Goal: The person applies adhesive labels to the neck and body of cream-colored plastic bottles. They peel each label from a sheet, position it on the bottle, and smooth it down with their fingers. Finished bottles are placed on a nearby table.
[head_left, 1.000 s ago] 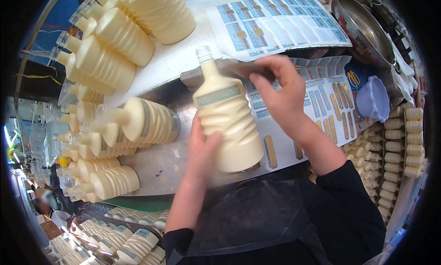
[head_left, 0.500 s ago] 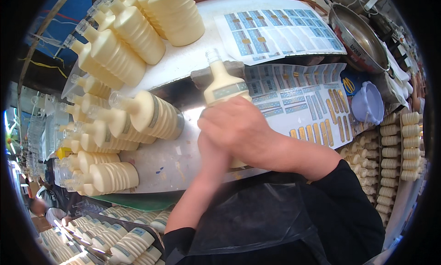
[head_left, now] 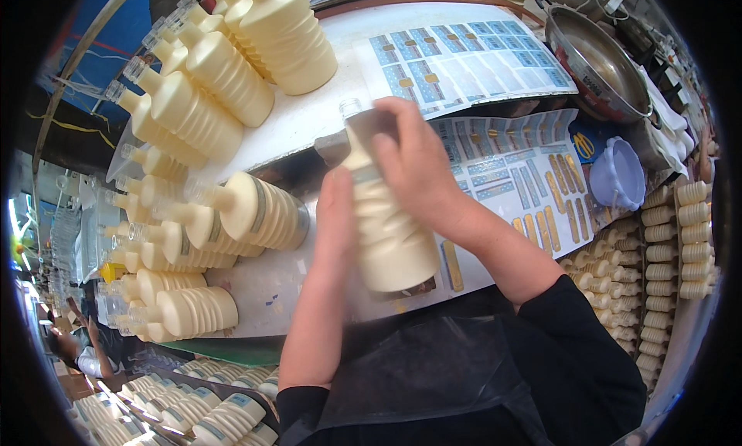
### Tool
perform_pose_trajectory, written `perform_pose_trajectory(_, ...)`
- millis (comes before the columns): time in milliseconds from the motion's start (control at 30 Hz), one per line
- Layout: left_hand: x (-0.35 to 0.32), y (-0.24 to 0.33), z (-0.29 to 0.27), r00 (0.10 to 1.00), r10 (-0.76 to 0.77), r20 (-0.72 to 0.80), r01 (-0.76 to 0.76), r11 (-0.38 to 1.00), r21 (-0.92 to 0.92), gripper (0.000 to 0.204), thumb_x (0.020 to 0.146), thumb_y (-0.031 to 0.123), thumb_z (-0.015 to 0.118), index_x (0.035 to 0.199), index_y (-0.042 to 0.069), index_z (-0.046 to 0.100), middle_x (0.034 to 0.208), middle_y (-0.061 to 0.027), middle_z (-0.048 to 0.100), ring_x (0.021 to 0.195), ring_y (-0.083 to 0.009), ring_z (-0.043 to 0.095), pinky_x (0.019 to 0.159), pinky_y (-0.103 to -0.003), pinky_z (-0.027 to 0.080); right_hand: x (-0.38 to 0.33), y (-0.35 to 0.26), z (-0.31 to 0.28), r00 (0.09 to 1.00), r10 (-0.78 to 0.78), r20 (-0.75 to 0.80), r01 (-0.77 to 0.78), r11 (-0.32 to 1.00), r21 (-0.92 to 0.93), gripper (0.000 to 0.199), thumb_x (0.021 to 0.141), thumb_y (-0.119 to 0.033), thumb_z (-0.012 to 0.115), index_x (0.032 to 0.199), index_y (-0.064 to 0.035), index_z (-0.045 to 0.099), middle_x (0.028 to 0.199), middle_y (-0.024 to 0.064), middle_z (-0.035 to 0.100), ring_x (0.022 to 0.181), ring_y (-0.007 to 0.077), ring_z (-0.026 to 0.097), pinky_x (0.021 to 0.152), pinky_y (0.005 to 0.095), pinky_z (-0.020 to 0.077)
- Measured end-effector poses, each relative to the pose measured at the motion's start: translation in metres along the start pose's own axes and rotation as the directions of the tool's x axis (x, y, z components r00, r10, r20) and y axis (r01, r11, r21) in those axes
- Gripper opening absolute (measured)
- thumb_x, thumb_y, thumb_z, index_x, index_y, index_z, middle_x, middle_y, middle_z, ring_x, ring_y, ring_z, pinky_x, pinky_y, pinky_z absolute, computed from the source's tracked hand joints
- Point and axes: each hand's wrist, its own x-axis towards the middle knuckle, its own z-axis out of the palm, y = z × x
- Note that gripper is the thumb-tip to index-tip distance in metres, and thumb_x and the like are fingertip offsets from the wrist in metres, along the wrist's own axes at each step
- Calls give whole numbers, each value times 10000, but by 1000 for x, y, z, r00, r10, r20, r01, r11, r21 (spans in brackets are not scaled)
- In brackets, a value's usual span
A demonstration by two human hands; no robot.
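Note:
A cream plastic bottle [head_left: 394, 249] with ridged sides and a clear threaded neck lies in front of me, its neck pointing away. A greyish band crosses its shoulder. My left hand [head_left: 335, 210] rests along the bottle's left side, its fingers blurred by motion. At the upper right side, my right hand [head_left: 417, 164] is open, thumb and forefinger spread near the bottle's shoulder. Its forefinger reaches over a grey block [head_left: 332, 149] beneath the neck. The right palm hides part of the bottle's side.
Banded bottles [head_left: 263, 210] lie in a group at left; more bottles [head_left: 297, 44] stand on the raised white board [head_left: 352, 17]. Label sheets [head_left: 464, 59] lie at the back, others with gold strips [head_left: 533, 191] at right. A lilac bucket [head_left: 618, 174] and metal pan [head_left: 599, 63] stand beyond.
My hands, stacked together over the bottle, have parted. The left now lies along its left side; the right has moved up toward its shoulder. More of the bottle's body shows.

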Motion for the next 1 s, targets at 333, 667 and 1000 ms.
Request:
perform_pose_trajectory(333,-8,1,1,999,-29,-23,25,984,-174,531,1138,431,358,1369,-3,556,1214,-141,690,1073,-233,701,923,-382,582,-21,55,-3,990,113,-81,-95,975,201,453,986,-114,558,1406,1,434,1396,227,526,1299,379,526,1121,442,398)
perform_pose_trajectory(667,-53,7,11,824,536,184,-378,278,883,743,908,312,655,1561,48,416,1551,-297,333,1411,-443,387,1157,-530,345,-32,16,-36,993,76,87,-95,965,243,357,972,-51,636,1322,-10,578,1206,99,672,1090,201,657,951,342,527)
perform_pose_trajectory(1000,-59,2,19,934,357,10,-236,597,767,988,928,533,660,1646,43,191,1540,-297,392,1426,-450,357,1206,-515,263,-52,16,-36,991,-72,-115,73,997,1,237,854,14,734,1085,-37,717,1041,127,750,929,273,746,814,350,589)
